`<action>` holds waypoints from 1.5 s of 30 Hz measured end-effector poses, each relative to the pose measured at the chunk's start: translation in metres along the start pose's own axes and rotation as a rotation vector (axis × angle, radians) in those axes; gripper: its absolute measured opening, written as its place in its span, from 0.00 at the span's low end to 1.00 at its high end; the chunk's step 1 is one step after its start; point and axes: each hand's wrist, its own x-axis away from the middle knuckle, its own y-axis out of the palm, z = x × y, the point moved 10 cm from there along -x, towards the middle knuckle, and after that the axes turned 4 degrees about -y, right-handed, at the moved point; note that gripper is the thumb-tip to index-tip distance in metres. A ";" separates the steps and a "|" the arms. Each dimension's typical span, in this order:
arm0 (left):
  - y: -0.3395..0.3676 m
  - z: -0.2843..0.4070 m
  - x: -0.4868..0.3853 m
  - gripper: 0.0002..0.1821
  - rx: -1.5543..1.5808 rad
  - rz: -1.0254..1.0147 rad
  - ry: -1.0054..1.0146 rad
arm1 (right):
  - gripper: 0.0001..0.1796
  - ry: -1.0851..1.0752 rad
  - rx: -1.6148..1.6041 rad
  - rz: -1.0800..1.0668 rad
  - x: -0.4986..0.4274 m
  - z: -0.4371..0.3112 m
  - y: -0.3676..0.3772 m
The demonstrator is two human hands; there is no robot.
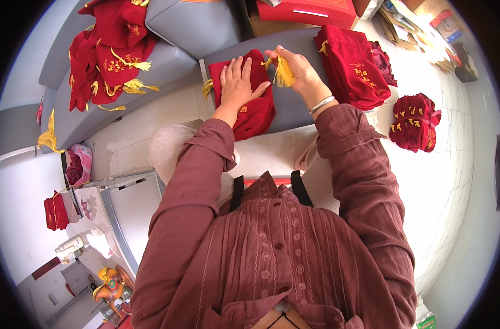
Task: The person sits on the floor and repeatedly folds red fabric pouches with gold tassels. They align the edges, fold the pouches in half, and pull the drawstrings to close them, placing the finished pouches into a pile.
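Observation:
A red velvet drawstring pouch [248,119] lies on the grey upholstered bench in front of me. My left hand [236,84] rests flat on it with the fingers spread, covering part of its gold print. At the pouch's right edge, my right hand [298,70] pinches the upper end of a golden-yellow tassel [283,74], whose strands hang below the fingertips. A second yellow tassel [208,88] sticks out from the pouch's left side. Right of my right hand lies a stack of red pouches [354,68] bearing gold writing.
A loose heap of red pouches with tassels [114,57] covers part of the grey seat [167,66] at upper left. On the tiled floor to the right sits a tied bundle of red pouches [415,122]. A red box [307,11] stands beyond the bench [293,109].

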 end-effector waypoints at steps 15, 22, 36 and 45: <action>-0.005 0.003 0.001 0.45 -0.024 0.067 0.048 | 0.08 -0.841 2.061 0.044 0.029 -0.043 0.030; -0.007 0.001 0.003 0.42 -0.022 0.140 0.099 | 0.12 -0.735 1.981 -0.016 0.031 -0.041 0.030; 0.000 -0.026 -0.008 0.34 0.497 -0.018 -0.017 | 0.18 0.204 0.881 -0.173 0.018 0.016 -0.012; 0.003 -0.030 -0.015 0.15 0.737 -0.378 -0.179 | 0.18 0.272 0.766 -0.191 0.011 0.033 -0.011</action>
